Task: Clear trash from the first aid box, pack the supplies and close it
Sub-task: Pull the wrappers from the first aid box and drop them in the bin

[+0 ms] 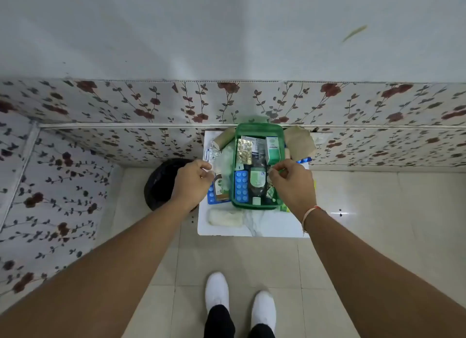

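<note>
Open first aid box point(257, 206) on a small white table point(254, 228), long axis running away from the person toward the wall.

Inside: one blue blister pack point(241, 185), one gold blister strip point(244, 151), one green-white carton point(273, 149), one dark pouch point(258, 180). Left hand point(193, 183) curls over the box's left side, pinching something small and pale; right hand point(292, 180) curls over the right edge, grip contents cannot be told. Beside the box: one bandage roll point(224, 139), one cotton pad point(225, 218), one brown paper wad point(300, 142). One black-lined bin point(160, 183) stands left, partly hidden by the left forearm.
</note>
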